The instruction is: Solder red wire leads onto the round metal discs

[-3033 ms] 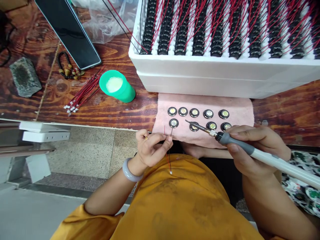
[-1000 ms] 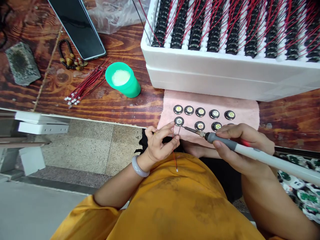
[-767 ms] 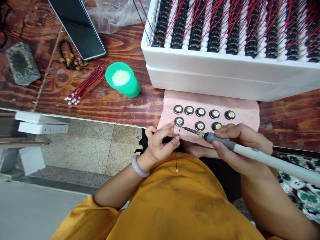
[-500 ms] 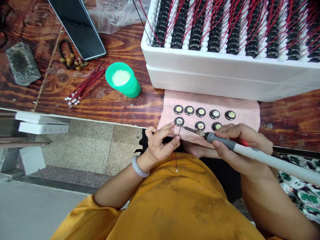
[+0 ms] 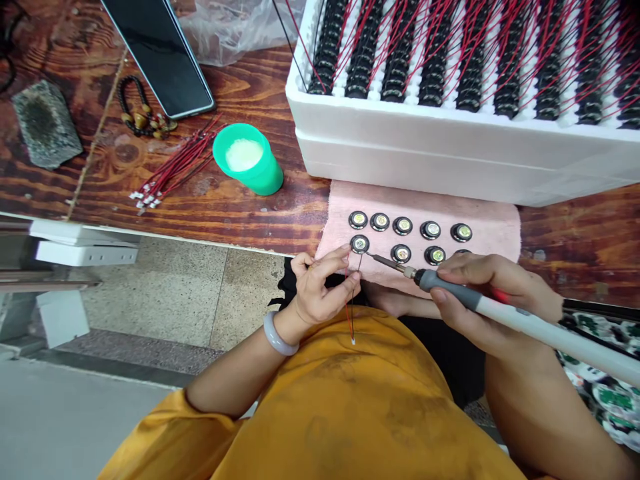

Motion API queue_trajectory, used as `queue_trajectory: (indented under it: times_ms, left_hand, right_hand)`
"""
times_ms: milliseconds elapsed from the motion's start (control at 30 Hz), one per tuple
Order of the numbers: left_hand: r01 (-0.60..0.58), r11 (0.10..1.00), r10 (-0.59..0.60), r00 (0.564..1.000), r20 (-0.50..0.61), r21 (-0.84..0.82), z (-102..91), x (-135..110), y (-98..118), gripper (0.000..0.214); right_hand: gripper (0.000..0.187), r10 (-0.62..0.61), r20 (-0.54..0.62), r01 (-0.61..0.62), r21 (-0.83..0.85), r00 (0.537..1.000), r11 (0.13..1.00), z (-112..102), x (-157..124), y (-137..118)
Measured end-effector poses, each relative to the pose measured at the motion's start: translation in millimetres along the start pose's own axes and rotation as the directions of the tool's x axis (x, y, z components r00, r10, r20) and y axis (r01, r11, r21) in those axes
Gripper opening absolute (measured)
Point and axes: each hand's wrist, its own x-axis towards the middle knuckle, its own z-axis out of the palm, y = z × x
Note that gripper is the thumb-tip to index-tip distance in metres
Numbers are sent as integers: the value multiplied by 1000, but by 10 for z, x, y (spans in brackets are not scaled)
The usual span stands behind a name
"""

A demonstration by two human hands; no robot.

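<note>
My left hand pinches a thin red and black wire pair and holds its upper ends at a small round black disc on a pink cloth. The wires hang down to a white plug over my orange shirt. My right hand grips a soldering iron with a grey and white handle. Its metal tip touches that same disc at the front left. Several more discs lie in two rows on the cloth.
A white foam box full of wired black parts stands behind the cloth. On the wooden table to the left are a green cup, a bundle of red wires, a phone, a bead bracelet and a grey sponge.
Three seconds ago the iron tip hovered over the second disc; it has moved left to the front left disc, where my left hand brought the wire ends. In the last second almost nothing moved.
</note>
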Motion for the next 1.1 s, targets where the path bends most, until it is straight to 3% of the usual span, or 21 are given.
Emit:
queue_trajectory:
  times_ms: [300,600,767,933,1100]
  left_hand:
    - [6,1000,-6,1000,-13,-14,5,-25,-9,22]
    - [-3,1000,3,1000,-18,-25,13,-21,-5,21]
    - [0,1000,1,999,46,-5,-43,-59,-22,30]
    - [-25,998,34,986,162,-58,-184,-87,-112,32]
    - [-31,997,43,987,153,-77,-238,-59,-154,34]
  right_hand:
    - [23,46,1,-46,-56,999,997,-125,-45,-243]
    - [22,31,-17,-33,-86,999,996,-115,-82,-222]
    - [28,25,-63,-27,-30,998,999,-112,-147,-159]
    - [31,14,-35,-14,5,999,1000,-129,-142,-156]
    - [28,13,-58,-12,28,998,1000,-122,-152,-158]
